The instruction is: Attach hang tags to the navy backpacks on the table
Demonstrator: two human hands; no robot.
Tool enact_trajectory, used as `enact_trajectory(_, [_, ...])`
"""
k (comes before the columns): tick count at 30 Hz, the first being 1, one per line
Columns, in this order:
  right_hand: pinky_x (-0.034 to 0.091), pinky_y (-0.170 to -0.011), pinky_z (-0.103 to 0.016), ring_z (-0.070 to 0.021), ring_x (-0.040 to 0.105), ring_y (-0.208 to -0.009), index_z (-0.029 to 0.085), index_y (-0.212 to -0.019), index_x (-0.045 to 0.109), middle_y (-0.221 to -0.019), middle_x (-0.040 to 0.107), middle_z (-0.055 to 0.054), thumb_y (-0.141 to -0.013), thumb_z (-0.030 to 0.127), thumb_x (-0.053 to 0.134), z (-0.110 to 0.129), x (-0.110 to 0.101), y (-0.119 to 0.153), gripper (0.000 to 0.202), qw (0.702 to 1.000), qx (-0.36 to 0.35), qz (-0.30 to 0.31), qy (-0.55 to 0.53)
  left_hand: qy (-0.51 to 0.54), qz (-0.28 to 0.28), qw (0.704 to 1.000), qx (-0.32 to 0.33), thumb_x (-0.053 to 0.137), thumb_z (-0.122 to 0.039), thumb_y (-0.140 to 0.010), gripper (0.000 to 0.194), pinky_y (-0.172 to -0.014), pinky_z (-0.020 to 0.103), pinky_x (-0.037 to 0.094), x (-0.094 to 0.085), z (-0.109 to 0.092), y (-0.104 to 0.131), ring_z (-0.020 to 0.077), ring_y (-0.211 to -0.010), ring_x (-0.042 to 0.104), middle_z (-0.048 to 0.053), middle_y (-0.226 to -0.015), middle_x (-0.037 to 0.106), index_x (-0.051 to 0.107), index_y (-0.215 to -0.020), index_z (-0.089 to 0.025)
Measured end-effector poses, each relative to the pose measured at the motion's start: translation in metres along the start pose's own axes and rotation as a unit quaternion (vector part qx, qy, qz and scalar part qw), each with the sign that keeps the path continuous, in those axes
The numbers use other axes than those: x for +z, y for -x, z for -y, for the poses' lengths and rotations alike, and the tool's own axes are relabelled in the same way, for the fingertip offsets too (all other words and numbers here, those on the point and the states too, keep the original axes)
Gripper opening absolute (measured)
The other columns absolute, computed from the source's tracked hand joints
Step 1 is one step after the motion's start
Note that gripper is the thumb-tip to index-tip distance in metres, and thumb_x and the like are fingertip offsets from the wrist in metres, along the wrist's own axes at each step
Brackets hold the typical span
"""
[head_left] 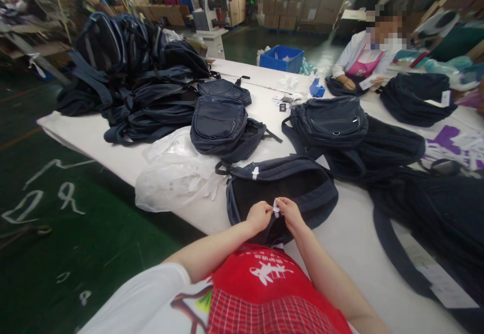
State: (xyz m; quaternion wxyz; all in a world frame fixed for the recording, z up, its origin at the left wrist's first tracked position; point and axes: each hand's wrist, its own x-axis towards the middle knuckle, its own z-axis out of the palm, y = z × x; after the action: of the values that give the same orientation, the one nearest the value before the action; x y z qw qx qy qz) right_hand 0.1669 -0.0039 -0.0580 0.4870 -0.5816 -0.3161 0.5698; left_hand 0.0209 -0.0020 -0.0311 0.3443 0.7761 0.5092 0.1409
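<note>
A dark navy backpack [313, 187] lies on the table right before me, its black inner or back side facing up. Above its near edge, my left hand [260, 216] and my right hand [289, 213] meet, fingers pinched from both sides on a small white piece [276, 209] that looks like paper or a tag. Whether this piece is fastened to the backpack cannot be made out. On the backpack's far edge sits another small white tag [255, 173].
Left of me, a clear plastic bag [166, 177] lies by the table [340, 253] edge. Navy backpacks [217, 122] are piled far left, with several more [328, 122] to the right. Across the table, a co-worker [363, 56] handles a white paper. A blue bin [282, 59] stands behind.
</note>
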Motion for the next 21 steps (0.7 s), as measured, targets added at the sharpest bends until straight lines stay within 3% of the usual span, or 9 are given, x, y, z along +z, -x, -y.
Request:
enact_trajectory(6, [0.023, -0.041, -0.021, -0.006, 0.031, -0.041, 0.016, -0.066, 0.061, -0.048, 0.049, 0.005, -0.061, 0.053, 0.072, -0.003, -0.001, 0.0, 0.039, 1.0, -0.001, -0.005, 0.004, 0.006, 0.009, 1.0, 0.012, 0.048, -0.021, -0.087, 0.028, -0.083, 0.026, 0.047, 0.003, 0.003, -0.003, 0.0164, -0.085, 0.062, 0.003, -0.091, 0.069, 0.076, -0.09, -0.022])
enact_trajectory(11, [0.037, -0.046, -0.022, -0.0098, 0.046, -0.049, 0.016, -0.071, 0.064, -0.058, 0.06, 0.001, -0.064, 0.049, 0.073, 0.005, -0.003, 0.002, 0.035, 0.998, -0.014, 0.043, 0.037, 0.017, 0.018, 0.999, 0.025, 0.049, -0.021, -0.086, 0.027, -0.084, 0.027, 0.047, 0.003, 0.009, -0.006, 0.0169, -0.088, 0.062, 0.003, -0.091, 0.069, 0.075, -0.088, -0.021])
enact_trajectory(15, [0.042, -0.047, -0.025, -0.0123, 0.05, -0.049, 0.016, -0.072, 0.067, -0.059, 0.063, -0.001, -0.067, 0.051, 0.07, 0.009, -0.003, -0.002, 0.035, 0.993, -0.027, 0.07, 0.087, 0.023, 0.011, 0.999, 0.025, 0.049, -0.022, -0.087, 0.026, -0.083, 0.026, 0.048, 0.003, 0.011, -0.005, 0.0165, -0.086, 0.063, 0.003, -0.089, 0.069, 0.075, -0.087, -0.021])
enact_trajectory(21, [0.049, -0.068, -0.031, -0.0183, 0.061, -0.07, 0.018, -0.081, 0.069, -0.077, 0.07, -0.005, -0.074, 0.047, 0.063, 0.014, -0.013, -0.007, 0.03, 0.974, -0.105, 0.0, 0.202, 0.026, -0.02, 0.999, 0.007, 0.052, -0.018, -0.085, 0.023, -0.087, 0.027, 0.049, -0.004, 0.014, -0.008, 0.0173, -0.091, 0.065, 0.003, -0.094, 0.072, 0.074, -0.092, -0.02])
